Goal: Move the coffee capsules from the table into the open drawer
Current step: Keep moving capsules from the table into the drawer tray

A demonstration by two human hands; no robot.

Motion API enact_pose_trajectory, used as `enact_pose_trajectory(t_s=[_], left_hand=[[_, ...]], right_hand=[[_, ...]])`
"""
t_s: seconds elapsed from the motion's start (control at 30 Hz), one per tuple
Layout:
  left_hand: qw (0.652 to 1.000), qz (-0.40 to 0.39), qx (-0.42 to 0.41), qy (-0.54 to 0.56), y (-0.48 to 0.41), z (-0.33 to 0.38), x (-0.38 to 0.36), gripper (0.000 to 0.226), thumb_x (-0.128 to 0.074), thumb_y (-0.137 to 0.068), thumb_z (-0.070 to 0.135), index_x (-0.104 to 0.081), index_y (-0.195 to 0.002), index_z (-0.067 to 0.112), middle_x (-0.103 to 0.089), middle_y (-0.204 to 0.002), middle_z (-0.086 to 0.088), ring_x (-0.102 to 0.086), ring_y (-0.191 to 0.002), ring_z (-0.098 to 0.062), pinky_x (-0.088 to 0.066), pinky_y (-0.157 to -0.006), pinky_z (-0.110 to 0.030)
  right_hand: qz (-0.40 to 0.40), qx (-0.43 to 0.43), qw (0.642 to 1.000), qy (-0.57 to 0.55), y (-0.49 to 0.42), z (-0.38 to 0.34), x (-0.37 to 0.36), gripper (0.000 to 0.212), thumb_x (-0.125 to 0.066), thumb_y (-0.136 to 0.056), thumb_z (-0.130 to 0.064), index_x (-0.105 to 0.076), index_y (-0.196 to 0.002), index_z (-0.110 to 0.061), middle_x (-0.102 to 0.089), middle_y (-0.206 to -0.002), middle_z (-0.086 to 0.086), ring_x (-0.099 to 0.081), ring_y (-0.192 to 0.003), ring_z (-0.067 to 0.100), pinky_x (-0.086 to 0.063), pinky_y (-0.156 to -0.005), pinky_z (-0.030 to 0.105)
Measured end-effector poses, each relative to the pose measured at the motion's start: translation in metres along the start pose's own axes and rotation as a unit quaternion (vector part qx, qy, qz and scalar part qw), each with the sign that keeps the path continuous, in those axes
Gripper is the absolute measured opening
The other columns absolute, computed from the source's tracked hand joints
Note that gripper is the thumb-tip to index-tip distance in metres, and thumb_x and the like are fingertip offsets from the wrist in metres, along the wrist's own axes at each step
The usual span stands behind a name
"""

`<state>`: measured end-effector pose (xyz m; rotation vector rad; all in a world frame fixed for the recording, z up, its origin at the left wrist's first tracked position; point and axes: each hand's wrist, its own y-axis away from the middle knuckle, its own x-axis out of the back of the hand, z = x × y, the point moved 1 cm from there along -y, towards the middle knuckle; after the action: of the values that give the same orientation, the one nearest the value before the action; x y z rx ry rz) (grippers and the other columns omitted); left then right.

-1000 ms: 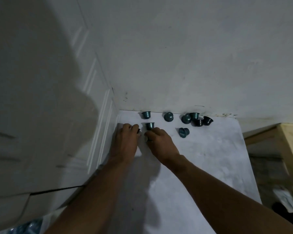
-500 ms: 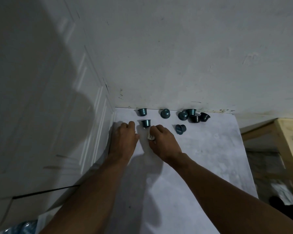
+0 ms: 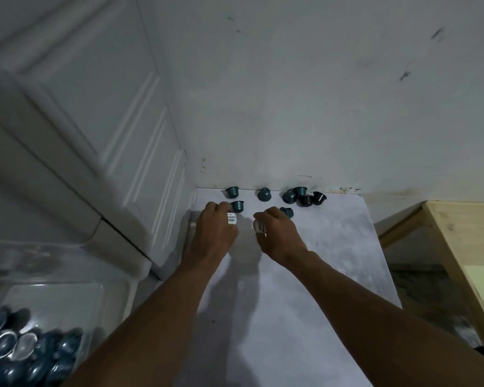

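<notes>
Several teal coffee capsules lie at the far end of the white table (image 3: 305,275), among them one near the left (image 3: 232,192), one beside it (image 3: 237,206), one in the middle (image 3: 263,194) and a cluster (image 3: 302,196) at the right. My left hand (image 3: 215,230) holds a capsule (image 3: 231,219) with its white foil lid showing. My right hand (image 3: 277,233) holds another capsule (image 3: 259,227), lid turned toward me. Both hands hover just above the table. The clear open drawer (image 3: 53,297) at lower left holds many capsules (image 3: 25,353).
A white panelled door (image 3: 109,121) stands along the table's left side, a grey wall (image 3: 291,93) behind it. A wooden frame (image 3: 464,261) sits to the right of the table, with a dark gap between them.
Both hands have lifted off the table, each with a capsule whose foil lid now shows. My view has tilted so that the drawer appears at lower left.
</notes>
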<state>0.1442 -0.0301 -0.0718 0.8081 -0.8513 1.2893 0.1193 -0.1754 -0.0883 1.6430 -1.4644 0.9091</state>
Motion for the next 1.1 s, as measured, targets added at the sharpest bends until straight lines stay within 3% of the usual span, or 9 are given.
enact_pose_trajectory(t_s=[0.2,0.4,0.53,0.67,0.8,0.93,1.1], left_hand=[[0.994,0.056,-0.005,0.088,0.046,0.011,0.022,0.033,-0.073,-0.076,0.017,-0.063,-0.107,0.012,-0.063,-0.101,-0.008,-0.058,-0.091,-0.021,-0.041,-0.072,-0.022],[0.987,0.096,-0.026,0.123,0.104,0.013,0.046,0.033,-0.078,-0.069,0.023,-0.068,-0.1,0.018,-0.07,-0.095,-0.001,-0.063,-0.088,-0.018,-0.049,-0.081,-0.031],[0.987,0.109,-0.019,0.118,0.151,0.007,0.062,0.035,-0.079,-0.069,0.027,-0.069,-0.102,0.018,-0.071,-0.096,0.001,-0.064,-0.087,-0.015,-0.048,-0.082,-0.025],[0.98,0.136,-0.012,0.145,0.199,-0.004,0.083,0.038,-0.08,-0.066,0.02,-0.069,-0.102,0.015,-0.071,-0.096,-0.002,-0.066,-0.087,-0.018,-0.052,-0.085,-0.036],[0.97,0.161,0.012,0.182,0.237,-0.022,0.106,0.038,-0.082,-0.065,0.015,-0.07,-0.101,0.014,-0.071,-0.096,0.0,-0.066,-0.085,-0.013,-0.052,-0.082,-0.027],[0.96,0.178,0.022,0.217,0.263,-0.051,0.131,0.034,-0.082,-0.067,0.011,-0.071,-0.099,0.015,-0.071,-0.092,0.004,-0.064,-0.074,0.001,-0.045,-0.068,-0.002],[0.956,0.194,0.044,0.215,0.287,-0.106,0.165,0.033,-0.083,-0.068,0.017,-0.071,-0.098,0.016,-0.07,-0.089,0.006,-0.064,-0.075,-0.002,-0.044,-0.065,0.0]], right_hand=[[0.032,-0.006,0.998,-0.046,0.04,-0.011,0.029,0.05,-0.072,-0.08,-0.017,-0.056,-0.128,-0.014,-0.055,-0.125,0.01,-0.052,-0.114,0.028,-0.043,-0.093,0.033],[0.065,0.023,0.996,-0.06,0.093,-0.031,0.055,0.049,-0.077,-0.074,-0.025,-0.062,-0.119,-0.014,-0.059,-0.113,0.011,-0.054,-0.104,0.027,-0.042,-0.086,0.032],[0.071,0.054,0.994,-0.065,0.132,-0.048,0.063,0.048,-0.075,-0.076,-0.02,-0.06,-0.122,-0.016,-0.059,-0.116,0.01,-0.054,-0.107,0.026,-0.04,-0.086,0.029],[0.054,0.084,0.993,-0.062,0.163,-0.076,0.062,0.046,-0.073,-0.079,-0.018,-0.06,-0.123,-0.02,-0.057,-0.118,0.009,-0.054,-0.108,0.024,-0.038,-0.086,0.025],[0.038,0.116,0.991,-0.057,0.184,-0.113,0.053,0.048,-0.075,-0.077,-0.022,-0.061,-0.123,-0.022,-0.057,-0.118,0.01,-0.054,-0.109,0.025,-0.04,-0.09,0.029],[0.038,0.149,0.986,-0.059,0.195,-0.156,0.041,0.052,-0.077,-0.076,-0.025,-0.059,-0.124,-0.015,-0.06,-0.117,0.01,-0.056,-0.107,0.025,-0.042,-0.089,0.031],[0.044,0.175,0.982,-0.059,0.199,-0.216,0.018,0.046,-0.078,-0.075,-0.026,-0.062,-0.116,-0.015,-0.06,-0.109,0.009,-0.057,-0.1,0.025,-0.043,-0.084,0.031]])
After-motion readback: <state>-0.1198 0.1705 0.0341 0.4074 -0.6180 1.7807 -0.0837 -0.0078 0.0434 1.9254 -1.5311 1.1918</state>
